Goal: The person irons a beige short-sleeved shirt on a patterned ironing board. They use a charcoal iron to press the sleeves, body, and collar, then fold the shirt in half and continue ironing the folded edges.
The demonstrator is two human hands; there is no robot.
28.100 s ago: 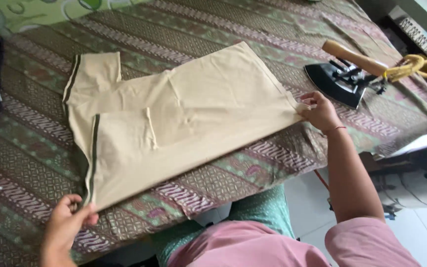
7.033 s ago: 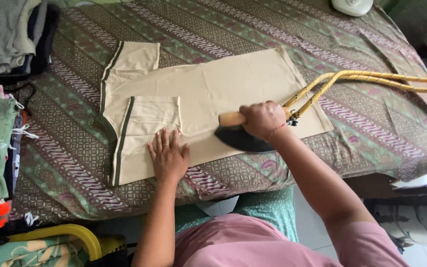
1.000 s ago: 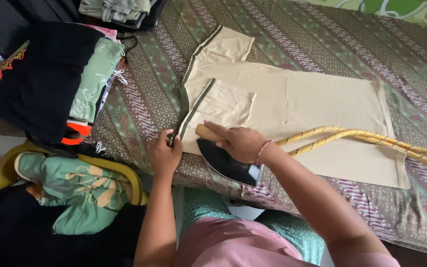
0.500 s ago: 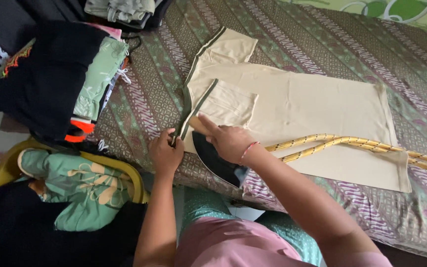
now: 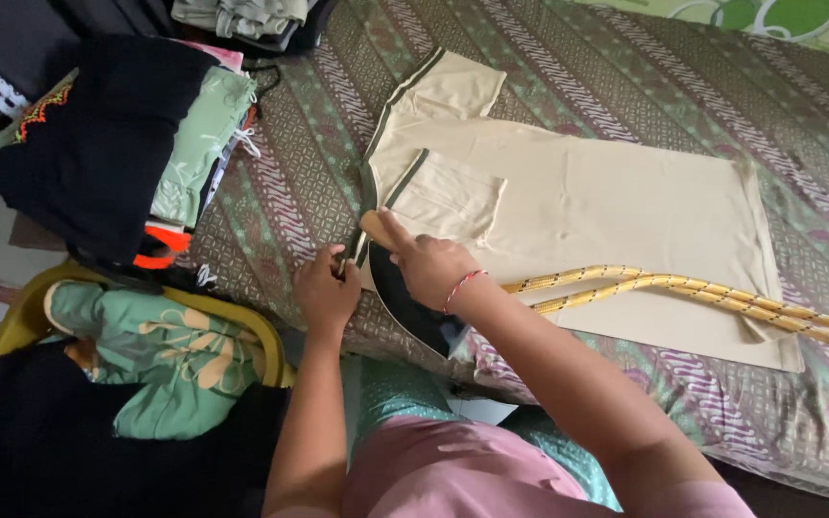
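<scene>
- Our right hand is closed around the wooden handle of the iron, with the index finger stretched out along the handle's tip.
- The iron is dark. It sits on the near left corner of the shirt, close to the table's front edge, and our wrist hides most of it.
- A red thread band circles our right wrist.
- Our left hand is nearly closed, fingers pinching the shirt's dark-trimmed edge just left of the iron. The two hands are almost touching.
- The shirt is beige and lies flat on the cloth, a patterned green and mauve cover over the table. One short sleeve points to the far side, and the other is folded onto the body; both have dark green trim.
- The cord, yellow and braided, runs in two strands from under our right wrist across the shirt's near edge and off to the right.
- Left of the shirt, a pile of folded clothes, black on pale green, rests at the table's end.
- Below the pile, a yellow basket holds a green floral garment.
- We sit close to the table; pink fabric covers our lap.
</scene>
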